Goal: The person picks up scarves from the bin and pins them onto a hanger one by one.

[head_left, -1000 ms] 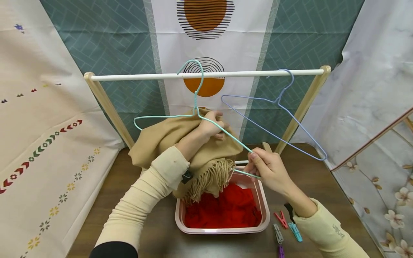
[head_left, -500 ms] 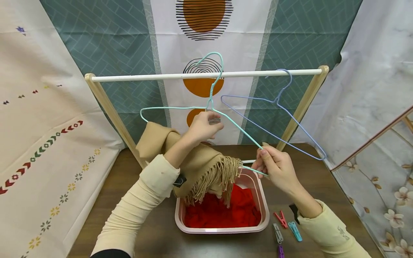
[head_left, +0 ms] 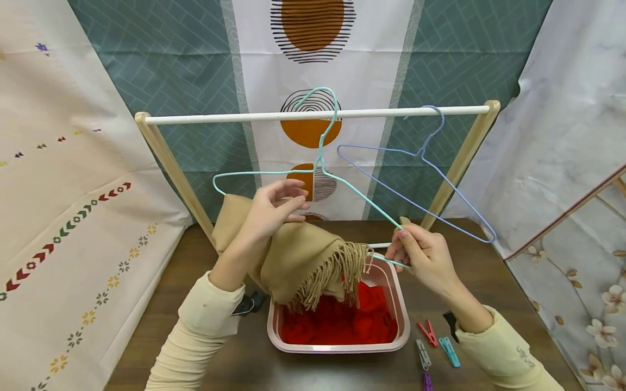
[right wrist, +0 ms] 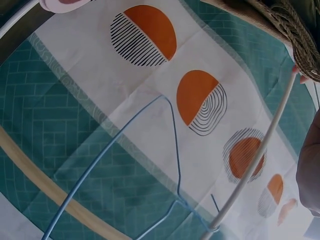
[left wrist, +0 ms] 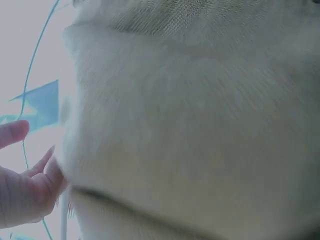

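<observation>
A tan fringed scarf (head_left: 303,255) drapes over the lower part of the mint-green wire hanger (head_left: 362,193), covering most of its bottom bar. That hanger's hook is up at the white rail. My right hand (head_left: 425,258) pinches the hanger's right corner, beyond the fringe. Just over the scarf's upper edge is my left hand (head_left: 274,209), fingers loosely bent with nothing in them; I cannot tell whether it touches the cloth. In the left wrist view the scarf (left wrist: 175,115) fills most of the frame, with the left hand (left wrist: 30,190) at its edge.
A periwinkle wire hanger (head_left: 415,203) hangs on the white rail (head_left: 220,117) to the right. Below the scarf stands a pink basin (head_left: 337,348) with red cloth (head_left: 342,323). Several clothespins, including a teal clothespin (head_left: 449,352), lie right of it on the wooden table (head_left: 235,358).
The left hand has moved from near the hanger's neck to the left and down. The scarf has slumped lower, baring the hanger's upper part. Right hand and mint hanger have shifted rightward.
</observation>
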{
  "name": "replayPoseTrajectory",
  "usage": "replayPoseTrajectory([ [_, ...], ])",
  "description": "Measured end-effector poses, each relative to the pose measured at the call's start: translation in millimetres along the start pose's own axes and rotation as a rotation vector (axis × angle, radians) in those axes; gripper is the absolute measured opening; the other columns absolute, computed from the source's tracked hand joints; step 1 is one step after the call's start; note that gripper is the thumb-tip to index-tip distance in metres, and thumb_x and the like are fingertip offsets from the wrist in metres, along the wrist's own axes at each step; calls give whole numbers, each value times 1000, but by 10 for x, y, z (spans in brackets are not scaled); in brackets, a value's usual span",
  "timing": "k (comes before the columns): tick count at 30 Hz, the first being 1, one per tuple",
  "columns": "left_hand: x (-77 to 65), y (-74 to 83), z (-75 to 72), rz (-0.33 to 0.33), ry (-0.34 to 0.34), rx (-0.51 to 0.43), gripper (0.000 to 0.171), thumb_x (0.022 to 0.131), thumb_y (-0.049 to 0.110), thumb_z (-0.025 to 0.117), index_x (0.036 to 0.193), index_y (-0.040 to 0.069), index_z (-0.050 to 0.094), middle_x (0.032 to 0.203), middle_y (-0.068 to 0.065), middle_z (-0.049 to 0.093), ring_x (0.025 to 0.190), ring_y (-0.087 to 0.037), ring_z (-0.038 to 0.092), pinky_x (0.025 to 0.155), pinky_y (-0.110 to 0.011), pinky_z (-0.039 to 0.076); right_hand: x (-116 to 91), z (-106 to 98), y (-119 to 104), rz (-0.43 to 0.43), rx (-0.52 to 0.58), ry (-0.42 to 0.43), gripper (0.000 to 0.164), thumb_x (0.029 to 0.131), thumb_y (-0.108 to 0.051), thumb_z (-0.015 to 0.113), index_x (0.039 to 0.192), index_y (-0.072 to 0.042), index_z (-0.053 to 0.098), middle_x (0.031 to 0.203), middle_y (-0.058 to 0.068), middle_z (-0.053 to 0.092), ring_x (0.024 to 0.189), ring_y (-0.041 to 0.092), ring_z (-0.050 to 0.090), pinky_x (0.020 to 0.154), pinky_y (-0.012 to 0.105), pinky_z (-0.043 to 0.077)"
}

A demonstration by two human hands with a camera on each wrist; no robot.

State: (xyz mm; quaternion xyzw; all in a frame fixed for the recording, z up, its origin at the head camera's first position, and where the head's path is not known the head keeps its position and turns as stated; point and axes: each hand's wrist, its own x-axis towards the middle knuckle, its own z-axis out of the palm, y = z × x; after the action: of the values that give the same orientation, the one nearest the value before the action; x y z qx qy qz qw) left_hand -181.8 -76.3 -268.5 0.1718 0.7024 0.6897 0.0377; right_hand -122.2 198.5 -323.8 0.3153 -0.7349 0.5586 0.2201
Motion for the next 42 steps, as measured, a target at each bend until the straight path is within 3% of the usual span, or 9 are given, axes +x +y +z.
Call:
replayPoseTrajectory([
  [6, -214, -50, -192, 47, 39, -81, 36, 89, -4, 50, 124, -9, 44, 102, -14, 59, 79, -20, 64, 65, -38, 54, -6, -44, -3, -10, -16, -11, 21, 93, 4, 43, 76, 4, 53, 60, 11, 62, 42, 8, 54, 37, 20, 43],
  [15, -467, -171, -458, 58, 76, -27, 40, 88, -3, 53, 127, -8, 43, 100, -13, 61, 81, -19, 64, 65, -36, 54, -25, -114, 10, -17, -17, 23, 19, 93, 4, 44, 77, 7, 54, 62, 4, 63, 42, 6, 54, 37, 19, 42],
  [22, -664, -298, -674, 119, 70, 31, 42, 88, -2, 54, 127, -10, 39, 100, -14, 62, 83, -20, 64, 64, -38, 53, -9, -156, -1, -65, -5, 32, 19, 93, 5, 43, 78, 9, 54, 62, 4, 63, 41, 9, 54, 38, 19, 43],
  [27, -791, -390, -869, 157, 114, 53, 38, 89, -3, 52, 125, -9, 42, 96, -9, 64, 80, -17, 64, 61, -35, 53, -12, -166, -6, -93, 15, 42, 18, 92, 7, 43, 78, 10, 53, 61, 6, 63, 40, 11, 54, 40, 18, 44],
  [33, -898, -488, -1044, 176, 192, 6, 31, 89, -4, 51, 119, 6, 50, 93, -4, 65, 77, -14, 64, 59, -32, 53, 1, -177, 8, -104, 54, 60, 17, 90, 11, 42, 77, 12, 53, 61, 5, 63, 41, 10, 55, 40, 17, 43],
  [39, -951, -590, -1108, 214, 217, -28, 35, 87, -9, 51, 119, 6, 51, 98, -6, 63, 82, -14, 64, 61, -30, 53, 14, -178, -29, -90, 18, 63, 19, 92, 7, 42, 77, 11, 54, 61, 3, 63, 42, 8, 55, 40, 17, 43],
  [42, -949, -668, -1124, 211, 222, 34, 45, 85, -10, 53, 126, 6, 45, 109, -6, 57, 93, -13, 60, 67, -25, 52, 22, -176, -44, -82, 6, 58, 20, 93, 5, 43, 77, 10, 54, 61, 2, 63, 41, 9, 55, 40, 17, 43],
])
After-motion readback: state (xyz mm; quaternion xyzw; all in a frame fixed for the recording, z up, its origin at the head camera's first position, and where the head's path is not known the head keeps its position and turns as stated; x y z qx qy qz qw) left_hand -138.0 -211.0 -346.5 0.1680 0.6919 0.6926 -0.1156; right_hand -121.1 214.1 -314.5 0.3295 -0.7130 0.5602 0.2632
